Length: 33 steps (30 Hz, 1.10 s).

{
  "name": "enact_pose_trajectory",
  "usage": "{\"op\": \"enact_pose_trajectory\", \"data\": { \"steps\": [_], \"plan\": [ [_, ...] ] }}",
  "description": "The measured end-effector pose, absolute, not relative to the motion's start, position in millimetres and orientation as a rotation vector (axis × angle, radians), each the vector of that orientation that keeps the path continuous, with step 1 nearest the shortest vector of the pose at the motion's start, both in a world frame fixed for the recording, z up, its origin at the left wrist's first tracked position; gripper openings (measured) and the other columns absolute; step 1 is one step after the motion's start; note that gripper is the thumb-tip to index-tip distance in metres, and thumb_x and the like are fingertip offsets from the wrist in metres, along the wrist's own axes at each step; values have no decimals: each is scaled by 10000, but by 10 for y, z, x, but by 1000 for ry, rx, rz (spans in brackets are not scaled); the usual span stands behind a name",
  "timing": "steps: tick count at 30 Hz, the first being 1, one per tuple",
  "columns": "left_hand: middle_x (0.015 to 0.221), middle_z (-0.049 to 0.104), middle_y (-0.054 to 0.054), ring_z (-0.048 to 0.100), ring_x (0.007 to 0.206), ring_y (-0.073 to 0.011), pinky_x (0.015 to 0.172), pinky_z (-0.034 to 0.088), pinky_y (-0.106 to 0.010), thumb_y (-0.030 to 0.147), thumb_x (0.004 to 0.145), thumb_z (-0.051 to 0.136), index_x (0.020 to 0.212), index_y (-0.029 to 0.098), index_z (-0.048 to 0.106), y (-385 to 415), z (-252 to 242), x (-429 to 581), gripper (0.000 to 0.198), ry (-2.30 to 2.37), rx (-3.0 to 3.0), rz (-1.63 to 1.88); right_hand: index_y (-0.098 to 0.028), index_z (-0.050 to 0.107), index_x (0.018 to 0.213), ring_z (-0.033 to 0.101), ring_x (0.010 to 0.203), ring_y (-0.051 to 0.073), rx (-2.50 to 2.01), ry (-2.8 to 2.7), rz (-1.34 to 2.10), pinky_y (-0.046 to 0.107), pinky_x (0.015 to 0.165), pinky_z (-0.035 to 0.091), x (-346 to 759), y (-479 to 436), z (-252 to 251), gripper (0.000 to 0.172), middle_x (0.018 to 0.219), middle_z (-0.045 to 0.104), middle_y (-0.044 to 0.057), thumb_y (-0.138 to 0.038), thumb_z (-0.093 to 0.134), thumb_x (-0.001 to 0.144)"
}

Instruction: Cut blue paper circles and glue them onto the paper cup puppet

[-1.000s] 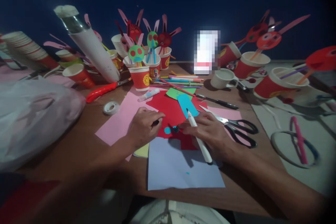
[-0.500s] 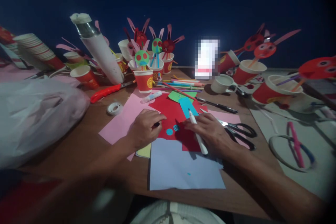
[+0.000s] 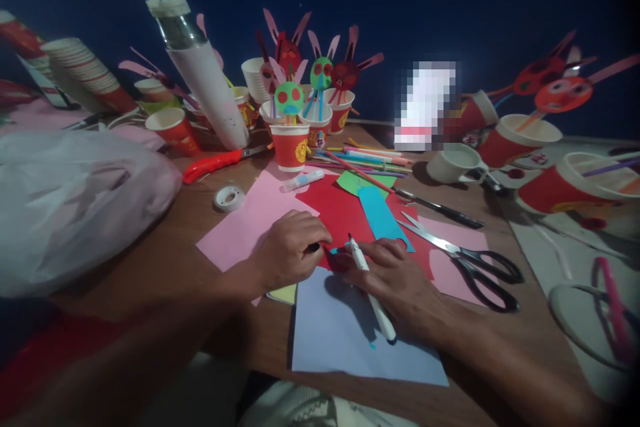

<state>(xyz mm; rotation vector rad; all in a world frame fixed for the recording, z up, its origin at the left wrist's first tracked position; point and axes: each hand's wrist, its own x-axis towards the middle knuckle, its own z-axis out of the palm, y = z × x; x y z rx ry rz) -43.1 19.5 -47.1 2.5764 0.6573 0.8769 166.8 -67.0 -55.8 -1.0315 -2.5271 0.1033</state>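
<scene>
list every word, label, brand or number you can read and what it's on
No text reads with certainty.
Round badge on a red cup: a dark character, too small to read.
Small tube: label print, too blurred.
White marker: faint marks, too small.
Yellow emblem on the front cup: no legible lettering.
Pixelated patch: nothing readable.

One head-worn view; faces forward and down; table [image 3: 165, 250] close below.

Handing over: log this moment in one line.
Left hand: curled, partly over red paper | right hand: holding uncapped white marker | black-handled scissors: slightly open
</scene>
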Motion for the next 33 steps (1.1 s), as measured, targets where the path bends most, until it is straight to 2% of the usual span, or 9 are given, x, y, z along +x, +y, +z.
{"op": "enact_pose_trajectory", "data": {
  "steps": [7,10,13,17,20,23,26,30,33],
  "plan": [
    [705,601,-16,512,706,-142,689,393,-296,38,709,484,780,166,608,122,-417,-444,191,629,2697,732,-186,550,1017,565,1060,245,-1031,-2465,165,457,889,350,1739,-665,-575,184,1056,685,54,-94,449,893],
    [690,590,-29,496,686,-151,675,386,-314,87,754,494,773,151,617,39,-363,-424,140,516,2755,704,-186,552,1025,601,985,215,-979,-2343,235,423,857,388,1812,-672,-561,193,1077,678,62,-100,465,876],
    [720,615,-45,498,683,-156,673,385,-330,97,780,488,833,139,631,-12,-362,-407,158,382,2786,698,-194,545,1056,645,826,178,-1045,-2148,224,376,796,424,1859,-652,-549,231,997,701,51,-118,499,843],
    [713,622,-45,518,683,-150,673,390,-324,61,766,486,800,138,622,42,-448,-409,160,421,2744,758,-231,525,1074,645,693,175,-1248,-1856,237,349,707,461,1880,-621,-572,203,805,698,13,-229,486,874],
    [731,628,-42,528,687,-138,684,393,-313,33,746,481,794,135,607,105,-489,-419,169,503,2719,811,-222,490,1175,605,618,167,-1241,-1736,374,342,657,470,1897,-623,-608,301,682,635,0,-358,401,922],
    [783,629,-43,534,727,-146,707,388,-320,56,767,481,882,143,614,121,-482,-421,196,498,2764,753,-216,533,1169,587,647,180,-1183,-1782,377,362,670,461,1911,-620,-615,362,687,608,20,-426,374,922],
    [794,608,-47,528,756,-164,711,379,-328,87,780,487,962,152,618,119,-469,-413,234,487,2831,655,-214,576,1103,594,709,198,-1123,-1877,334,373,675,454,1902,-595,-576,341,780,635,59,-422,374,922],
    [801,586,-48,515,768,-170,711,370,-327,95,780,487,952,168,631,134,-483,-408,236,515,2845,613,-214,591,1042,598,717,200,-1128,-1903,283,371,659,461,1876,-571,-522,292,823,657,76,-379,381,924],
    [820,580,-46,505,785,-175,722,367,-332,105,776,501,1000,177,621,125,-482,-403,264,458,2849,545,-224,595,1007,622,757,211,-1197,-1873,262,368,672,486,1868,-581,-528,182,813,674,68,-265,475,877]
  ]
}}
